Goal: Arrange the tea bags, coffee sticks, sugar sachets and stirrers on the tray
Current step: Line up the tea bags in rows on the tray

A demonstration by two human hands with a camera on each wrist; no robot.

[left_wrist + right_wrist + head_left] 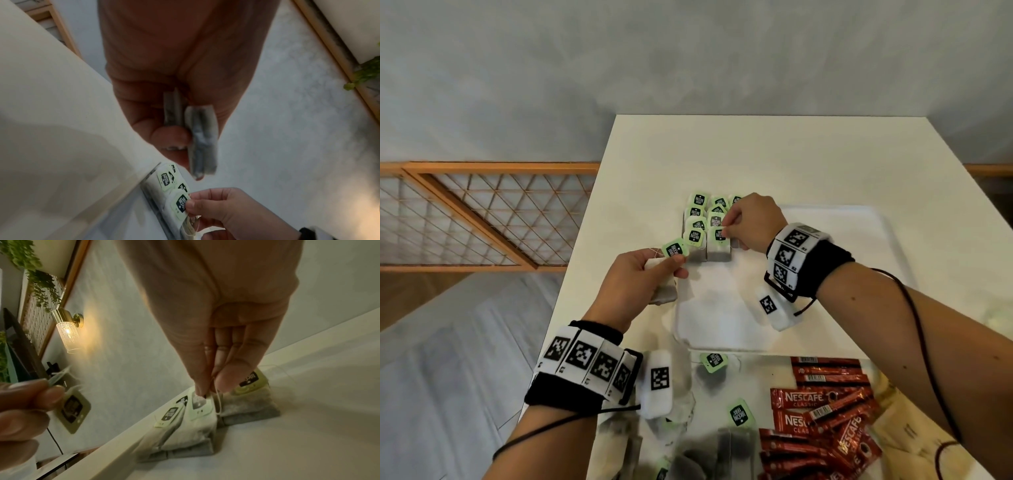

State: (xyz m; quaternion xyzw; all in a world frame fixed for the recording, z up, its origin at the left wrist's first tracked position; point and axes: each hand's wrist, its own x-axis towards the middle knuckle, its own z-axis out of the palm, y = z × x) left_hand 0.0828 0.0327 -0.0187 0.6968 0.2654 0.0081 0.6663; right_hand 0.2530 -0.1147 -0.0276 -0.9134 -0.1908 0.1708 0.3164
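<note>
white counter [808, 154] carries red coffee sticks [825, 421] nearest, then the left hand [640, 277] gripping a tea bag [664, 291] just left of the tray's [859, 240] tea bag rows [705, 226], where the right hand [753, 222] pinches a tag.

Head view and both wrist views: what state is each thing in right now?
Left hand: grips loose tea bags.
Right hand: pinches a tag on the arranged tea bags.
Arranged tea bags: overlapping rows in the tray's corner.
Tray: mostly bare.
Coffee sticks: piled off the tray.
Remaining tea bags: scattered off the tray.
</note>
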